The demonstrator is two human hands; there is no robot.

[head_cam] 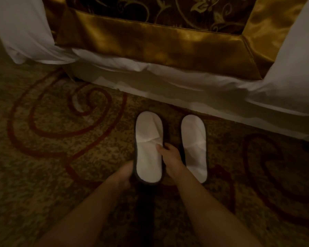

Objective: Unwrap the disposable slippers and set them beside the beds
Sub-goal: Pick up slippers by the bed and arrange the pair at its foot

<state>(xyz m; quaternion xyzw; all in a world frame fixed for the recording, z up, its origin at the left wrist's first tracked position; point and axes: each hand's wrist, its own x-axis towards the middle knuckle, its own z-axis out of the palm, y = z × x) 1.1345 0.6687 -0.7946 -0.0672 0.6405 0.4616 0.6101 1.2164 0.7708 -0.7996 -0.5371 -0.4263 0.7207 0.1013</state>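
Two white disposable slippers with dark edging lie side by side on the carpet, toes toward the bed point(168, 90). The left slipper point(147, 139) is gripped from both sides: my left hand point(126, 172) holds its heel edge on the left, and my right hand point(169, 155) pinches its right edge near the middle, thumb on top. The right slipper point(194, 141) lies free just right of my right hand. No wrapper is visible.
The bed's white sheets hang to the floor, with a gold-bordered brown runner point(150, 40) draped over the edge. A patterned carpet point(61, 139) with red swirls spreads on both sides of the slippers.
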